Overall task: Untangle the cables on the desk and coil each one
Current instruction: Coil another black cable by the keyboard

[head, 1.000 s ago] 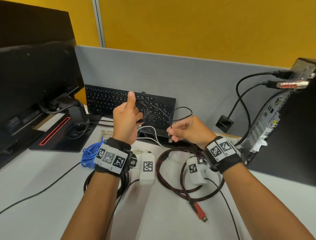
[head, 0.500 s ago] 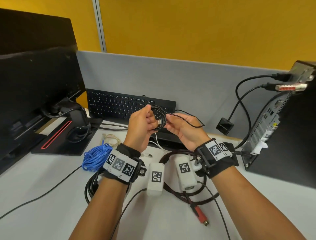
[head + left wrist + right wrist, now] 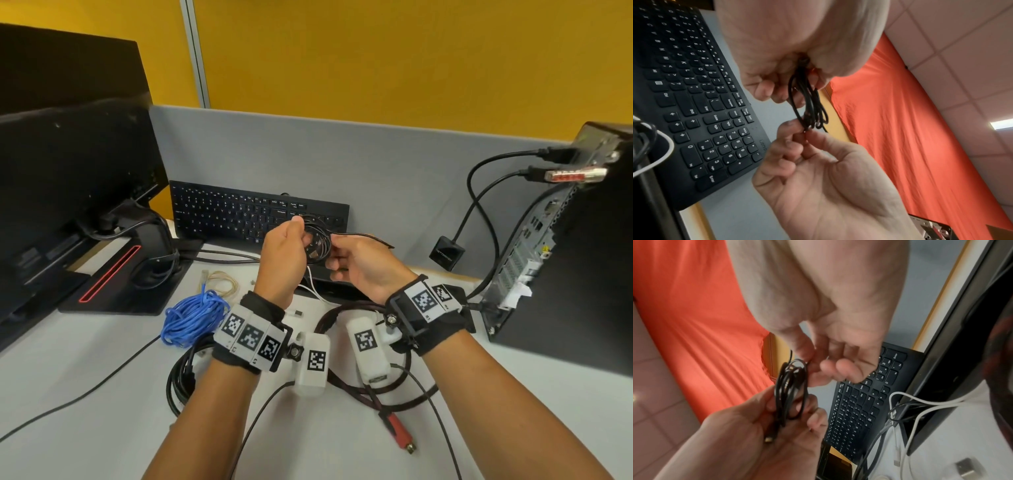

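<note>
Both hands are up over the keyboard [image 3: 239, 216] with a thin black cable [image 3: 317, 240] wound into a small coil between them. Left hand [image 3: 282, 255] has the grip closed around one side of the loops, right hand [image 3: 363, 263] pinches the other side with fingertips – one loose end trails off to the right. Down on the table [image 3: 85, 394] – a blue cable bundle [image 3: 191, 317], a thick black coil [image 3: 181, 380] and a red-tipped braided cable [image 3: 394, 416].

Bare worktop [image 3: 68, 394] front left, crossed by one thin black lead [image 3: 85, 390]. Monitor base [image 3: 120, 277] blocks left rear; keyboard [image 3: 239, 216] along partition; computer tower [image 3: 582, 257] walls right side. Centre obstructed: blue cable bundle [image 3: 191, 318], black cable coil [image 3: 181, 377], braided red-tipped cable [image 3: 387, 404].
</note>
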`<state>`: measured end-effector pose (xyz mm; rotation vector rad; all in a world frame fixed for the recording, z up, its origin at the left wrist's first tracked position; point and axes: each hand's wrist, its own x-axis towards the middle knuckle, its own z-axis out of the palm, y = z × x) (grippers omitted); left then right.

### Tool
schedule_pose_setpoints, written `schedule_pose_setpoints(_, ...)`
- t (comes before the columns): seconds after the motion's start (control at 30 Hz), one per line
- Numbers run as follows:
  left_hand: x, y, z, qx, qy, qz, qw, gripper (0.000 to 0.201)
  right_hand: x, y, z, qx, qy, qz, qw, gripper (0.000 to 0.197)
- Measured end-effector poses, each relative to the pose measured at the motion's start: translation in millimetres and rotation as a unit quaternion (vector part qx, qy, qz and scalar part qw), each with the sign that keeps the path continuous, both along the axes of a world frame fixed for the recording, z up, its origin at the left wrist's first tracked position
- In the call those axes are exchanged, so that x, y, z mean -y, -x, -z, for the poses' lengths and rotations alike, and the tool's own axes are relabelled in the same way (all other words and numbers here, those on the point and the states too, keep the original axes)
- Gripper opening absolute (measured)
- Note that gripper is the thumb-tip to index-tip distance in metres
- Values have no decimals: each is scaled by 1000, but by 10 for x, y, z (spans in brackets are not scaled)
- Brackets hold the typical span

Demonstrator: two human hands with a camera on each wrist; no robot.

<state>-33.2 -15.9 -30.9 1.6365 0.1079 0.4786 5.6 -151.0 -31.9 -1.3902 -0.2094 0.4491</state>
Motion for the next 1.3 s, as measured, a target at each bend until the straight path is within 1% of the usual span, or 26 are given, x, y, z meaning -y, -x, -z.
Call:
schedule_pose_setpoints(0.13, 24, 0, 29, 37, -39, -3, 999, 44, 24, 41, -46, -1, -45, -47, 998, 20)
schedule_pose_setpoints(0.3, 61, 19, 59, 57, -64, 23, 996, 42, 14, 82, -41, 59, -25, -19, 998, 11)
schedule_pose_setpoints(0.43, 39, 6, 51, 54, -49, 30, 997, 39, -3, 131, -57, 70, 10, -29, 997, 10)
schedule_pose_setpoints(0.53, 55, 9, 53, 46, -40, 34, 998, 41, -27, 148, -64, 91, 32, -4, 995, 18)
schedule_pose_setpoints(0.67, 39, 5, 43, 69, -40, 36, 996, 40, 45, 185, -105, 130, 45, 2, 990, 22)
schedule_pose_setpoints(0.77, 69, -2, 54, 86, -55, 11, 995, 42, 93, 193, -134, 150, 69, 29, 986, 18)
schedule_pose_setpoints(0.83, 35, -11, 58, 89, -46, -19, 995, 42, 129, 186, -120, 157, 92, 63, 981, 12)
schedule_pose_setpoints(0.93, -141, -28, -15, 81, 37, -60, 994, 41, 298, 119, -12, 167, 134, 130, 968, 12)
schedule_pose_setpoints(1.0, -267, -23, -81, 89, 118, -74, 986, 40, 450, 37, 123, 176, 190, 192, 946, 18)
schedule_pose_setpoints(1.03, -327, -14, -108, 103, 167, -74, 978, 39, 505, -8, 194, 177, 221, 224, 932, 21)
schedule_pose_setpoints(1.1, -413, -5, -139, 130, 265, -66, 953, 40, 588, -85, 311, 170, 265, 274, 909, 26)
schedule_pose_setpoints(1.2, -511, -29, -139, 143, 393, -56, 907, 41, 626, -163, 414, 161, 284, 304, 895, 34)
schedule_pose_setpoints(1.27, -566, -38, -126, 132, 447, -78, 881, 40, 606, -204, 427, 160, 277, 320, 891, 37)
schedule_pose_setpoints(1.3, -585, -43, -112, 128, 458, -95, 874, 40, 593, -222, 424, 157, 264, 336, 890, 38)
